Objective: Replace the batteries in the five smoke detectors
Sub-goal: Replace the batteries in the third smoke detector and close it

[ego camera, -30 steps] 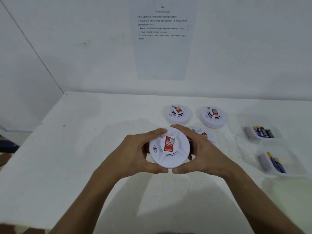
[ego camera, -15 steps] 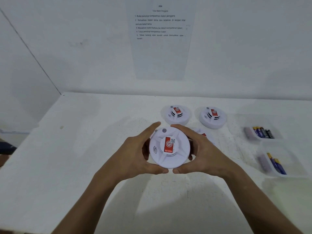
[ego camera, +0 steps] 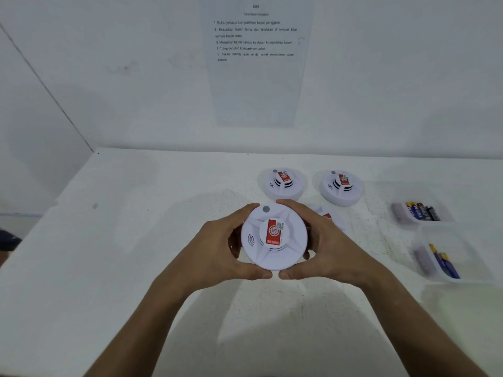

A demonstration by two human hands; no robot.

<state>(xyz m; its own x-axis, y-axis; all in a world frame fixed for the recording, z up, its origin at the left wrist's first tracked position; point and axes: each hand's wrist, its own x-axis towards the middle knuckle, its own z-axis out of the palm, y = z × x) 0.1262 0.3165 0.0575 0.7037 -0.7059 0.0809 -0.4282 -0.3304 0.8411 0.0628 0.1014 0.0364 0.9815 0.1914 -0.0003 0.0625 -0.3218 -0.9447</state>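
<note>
Left index finger (ego camera: 246, 210) now curled, white table (ego camera: 136, 240).

Your right hand (ego camera: 324, 246) covers most of a smoke detector (ego camera: 328, 216) lying on the table behind it; only a sliver of its white rim and red label shows. You cannot see the underside of the held smoke detector (ego camera: 273, 236), nor your fingertips curled behind it. Both forearms are cut off at the near edge. The battery labels in the far tray (ego camera: 446, 213) and near tray (ego camera: 468, 262) are too blurred to read. A dark object (ego camera: 8, 239) at the left edge is cut off and unidentifiable.
</note>
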